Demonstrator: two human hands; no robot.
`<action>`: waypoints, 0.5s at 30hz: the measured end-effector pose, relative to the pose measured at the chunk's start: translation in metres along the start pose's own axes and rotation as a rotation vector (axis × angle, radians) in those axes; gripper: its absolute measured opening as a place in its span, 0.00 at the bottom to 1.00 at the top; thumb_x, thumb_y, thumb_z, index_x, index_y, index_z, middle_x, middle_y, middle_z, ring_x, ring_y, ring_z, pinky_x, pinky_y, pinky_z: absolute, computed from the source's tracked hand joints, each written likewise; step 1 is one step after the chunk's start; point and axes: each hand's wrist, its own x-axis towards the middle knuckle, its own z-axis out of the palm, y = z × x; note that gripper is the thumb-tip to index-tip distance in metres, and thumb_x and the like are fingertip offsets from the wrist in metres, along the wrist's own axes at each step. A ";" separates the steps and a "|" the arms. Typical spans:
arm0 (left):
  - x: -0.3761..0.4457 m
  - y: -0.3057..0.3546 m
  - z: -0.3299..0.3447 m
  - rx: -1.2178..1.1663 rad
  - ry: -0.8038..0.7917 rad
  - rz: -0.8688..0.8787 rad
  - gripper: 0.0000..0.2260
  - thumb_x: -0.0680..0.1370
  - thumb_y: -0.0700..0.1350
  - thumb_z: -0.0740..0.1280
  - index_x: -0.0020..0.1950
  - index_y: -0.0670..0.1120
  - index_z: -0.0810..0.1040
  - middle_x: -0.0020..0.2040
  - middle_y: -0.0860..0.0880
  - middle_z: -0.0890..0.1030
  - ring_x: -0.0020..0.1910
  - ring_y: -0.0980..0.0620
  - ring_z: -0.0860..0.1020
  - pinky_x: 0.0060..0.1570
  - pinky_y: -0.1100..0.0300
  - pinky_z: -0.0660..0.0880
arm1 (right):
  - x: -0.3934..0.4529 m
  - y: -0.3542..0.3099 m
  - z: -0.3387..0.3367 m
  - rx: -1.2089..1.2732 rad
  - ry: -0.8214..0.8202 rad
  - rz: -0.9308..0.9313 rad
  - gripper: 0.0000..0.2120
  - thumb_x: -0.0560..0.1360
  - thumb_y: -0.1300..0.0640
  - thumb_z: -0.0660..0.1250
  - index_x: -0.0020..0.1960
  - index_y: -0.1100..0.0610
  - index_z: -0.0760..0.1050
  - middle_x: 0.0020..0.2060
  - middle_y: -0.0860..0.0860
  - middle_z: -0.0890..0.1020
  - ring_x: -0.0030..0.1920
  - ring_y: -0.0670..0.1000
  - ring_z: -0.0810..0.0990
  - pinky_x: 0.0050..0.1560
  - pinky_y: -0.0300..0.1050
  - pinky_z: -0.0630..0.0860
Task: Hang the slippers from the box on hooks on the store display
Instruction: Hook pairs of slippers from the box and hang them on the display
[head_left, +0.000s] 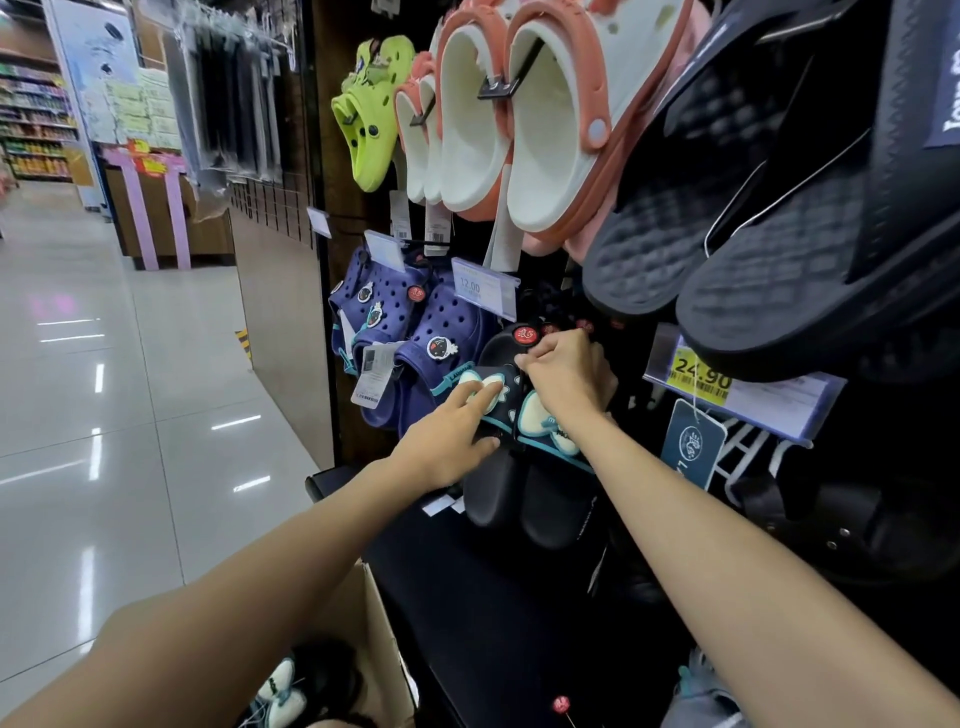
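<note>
Reaching in with both arms, you've got your hands on a pair of black slippers (511, 467) with cream bows and teal trim, hanging low on the dark store display (519, 597) just right of the purple clogs (410, 332). Your left hand (447, 441) lies with fingers fairly straight across the near slipper's bow strap, forefinger on the cream bow, thumb at the strap's lower edge. Your right hand (569, 374) is curled tight at the top of the pair, knuckles toward you, pinching something small by a red round tag (525, 335); the hook itself is buried behind that fist, so you can't tell whether the pair sits on it. Two black toes show below your hands, side by side and touching. Further red tags run back behind your knuckles, too dark to count. Down at the bottom edge, the cardboard box (376, 644) is cut off by the frame, and inside it you can make out one more cream-bowed slipper (283, 691), partly hidden by your left forearm. Up top: one lime green clog (371, 119), then coral and white clogs (524, 124), four openings showing across two hooks. Two big dark slides (769, 228) crowd the upper right, cropped by the edge. Two price labels read clearly, a blue 12.00 tag (480, 288) and a yellow 24.90 tag (701, 376).
</note>
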 end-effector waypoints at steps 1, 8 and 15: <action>0.001 -0.001 0.003 0.003 -0.018 -0.003 0.32 0.82 0.50 0.63 0.81 0.53 0.49 0.79 0.51 0.55 0.72 0.46 0.67 0.59 0.51 0.73 | 0.001 0.002 0.002 -0.014 0.000 -0.008 0.06 0.71 0.47 0.75 0.42 0.49 0.84 0.47 0.51 0.86 0.51 0.57 0.83 0.44 0.41 0.69; 0.011 -0.008 0.023 -0.018 -0.027 -0.033 0.34 0.81 0.49 0.63 0.81 0.54 0.46 0.80 0.51 0.51 0.67 0.41 0.72 0.57 0.45 0.76 | 0.010 0.012 0.012 -0.031 0.014 -0.055 0.06 0.71 0.46 0.73 0.41 0.49 0.83 0.42 0.50 0.86 0.47 0.55 0.84 0.44 0.43 0.75; 0.019 -0.014 0.026 -0.002 -0.024 -0.044 0.34 0.81 0.47 0.63 0.81 0.56 0.46 0.80 0.52 0.51 0.65 0.42 0.74 0.52 0.44 0.78 | 0.014 0.019 0.020 0.009 0.028 -0.102 0.08 0.71 0.45 0.73 0.39 0.49 0.80 0.39 0.47 0.86 0.43 0.52 0.84 0.46 0.47 0.80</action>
